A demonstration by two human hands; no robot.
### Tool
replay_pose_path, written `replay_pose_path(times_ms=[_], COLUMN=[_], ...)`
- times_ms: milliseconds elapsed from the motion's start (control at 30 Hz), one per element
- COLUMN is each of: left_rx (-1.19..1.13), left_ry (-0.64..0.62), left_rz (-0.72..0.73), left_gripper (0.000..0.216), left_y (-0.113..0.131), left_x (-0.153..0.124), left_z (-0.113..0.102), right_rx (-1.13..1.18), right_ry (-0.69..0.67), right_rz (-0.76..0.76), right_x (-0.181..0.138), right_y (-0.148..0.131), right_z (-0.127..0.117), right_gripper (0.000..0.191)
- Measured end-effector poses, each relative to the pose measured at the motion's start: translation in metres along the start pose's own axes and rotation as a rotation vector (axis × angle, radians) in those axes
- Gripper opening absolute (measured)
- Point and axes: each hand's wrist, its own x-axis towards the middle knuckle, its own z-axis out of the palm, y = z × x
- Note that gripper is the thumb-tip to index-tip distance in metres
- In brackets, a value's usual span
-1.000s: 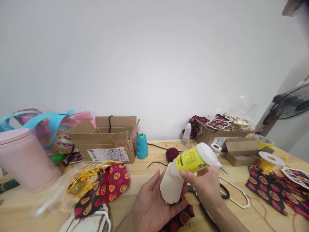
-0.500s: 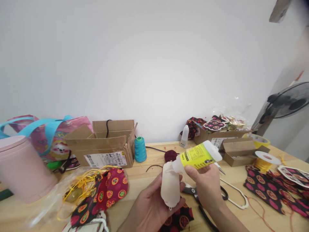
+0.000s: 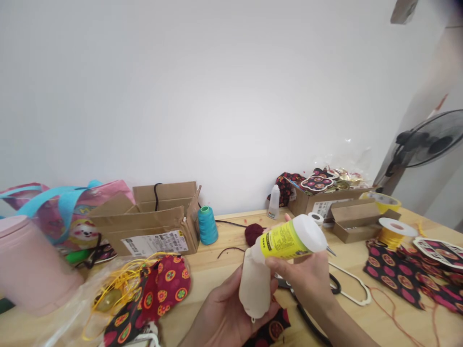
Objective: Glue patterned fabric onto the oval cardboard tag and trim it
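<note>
In my left hand (image 3: 226,308) lies a pale, rounded wooden piece (image 3: 255,289) with a small loop at its lower end; my fingers wrap its edges. My right hand (image 3: 311,279) grips a glue bottle (image 3: 284,242) with a yellow label, tipped so its nozzle end points down-left at the upper part of the piece. The nozzle tip is hard to make out against the pale surface. Beneath my hands are black-handled scissors (image 3: 307,318) and a scrap of dark patterned fabric (image 3: 271,330). A dark red yarn ball (image 3: 254,234) sits just behind the piece.
Left are a pink canister (image 3: 34,270), an open cardboard box (image 3: 144,226), a teal thread spool (image 3: 207,225) and patterned fabric with yellow cord (image 3: 112,284). On the right stand a small box (image 3: 356,221), a yellow thread spool (image 3: 392,236) and a fan (image 3: 430,140).
My right hand has turned the bottle slightly, moving it a little down and left over the wooden piece. The left hand still holds the piece, slightly lower. The camera view has shifted a little.
</note>
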Motion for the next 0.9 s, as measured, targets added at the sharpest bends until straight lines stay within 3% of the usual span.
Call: replay_pose_path(times_ms=[200, 367, 500, 600, 800, 900], left_rx=[-0.031, -0.029, -0.027, -0.028, -0.007, -0.003], left_ry=[0.010, -0.038, -0.008, 0.039, 0.022, 0.034], left_rz=[0.018, 0.008, 0.017, 0.016, 0.052, 0.056], left_gripper=[0.034, 0.035, 0.032, 0.033, 0.035, 0.034], left_y=[0.0003, 0.0000, -0.0002, 0.0003, 0.0006, 0.0007], left_x=[-0.0001, 0.0008, 0.0013, 0.0013, 0.0022, 0.0029], left_z=[-0.0006, -0.0016, -0.0038, -0.0040, -0.0014, -0.0027], right_rx=[0.003, 0.072, 0.081, 0.043, 0.013, -0.032], right_ry=[-0.087, -0.048, -0.194, -0.138, -0.177, -0.193], right_rz=[0.008, 0.041, 0.039, -0.024, -0.025, -0.028], right_x=[-0.0026, -0.0041, -0.0061, -0.0067, -0.0092, -0.0094], right_y=[-0.0010, 0.0017, 0.0041, 0.0050, 0.0079, 0.0087], right_z=[0.0008, 0.0011, 0.0006, -0.0003, -0.0014, -0.0008], right_gripper=[0.038, 0.036, 0.058, 0.068, 0.067, 0.057])
